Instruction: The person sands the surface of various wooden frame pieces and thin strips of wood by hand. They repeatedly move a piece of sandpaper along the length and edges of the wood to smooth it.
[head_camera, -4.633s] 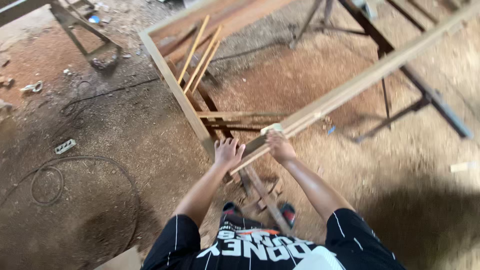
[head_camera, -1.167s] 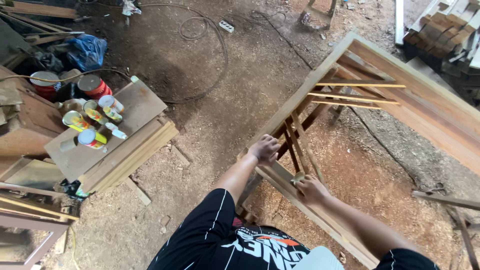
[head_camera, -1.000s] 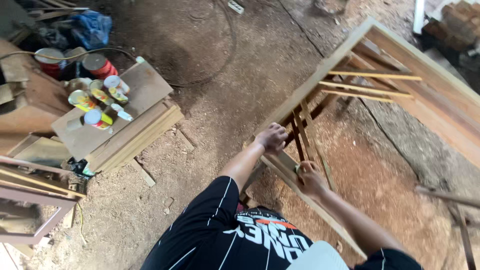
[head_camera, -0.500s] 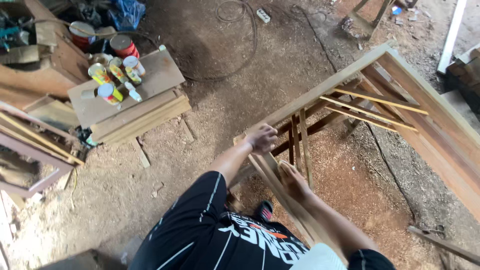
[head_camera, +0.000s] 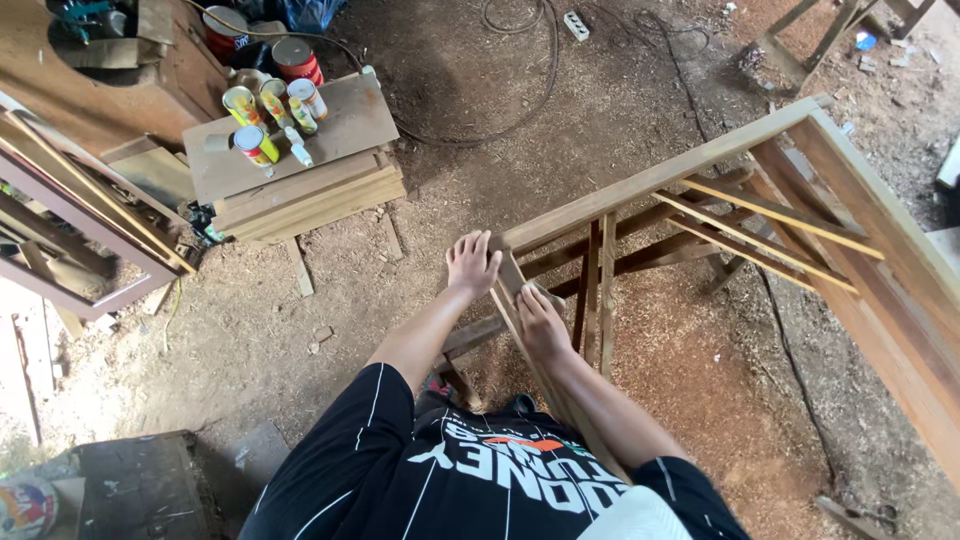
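You are pressing both hands flat, fingers spread, at the wooden frame (head_camera: 700, 210)'s near corner: left hand (head_camera: 472, 264) on the corner, right hand (head_camera: 541, 322) nearer; its long axis is running far-right.

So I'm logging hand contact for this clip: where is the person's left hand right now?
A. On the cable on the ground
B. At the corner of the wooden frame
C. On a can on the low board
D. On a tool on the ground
B: the left hand rests at the near corner of the wooden frame, while the right hand lies on the frame's rail just beside it; the cans sit apart.
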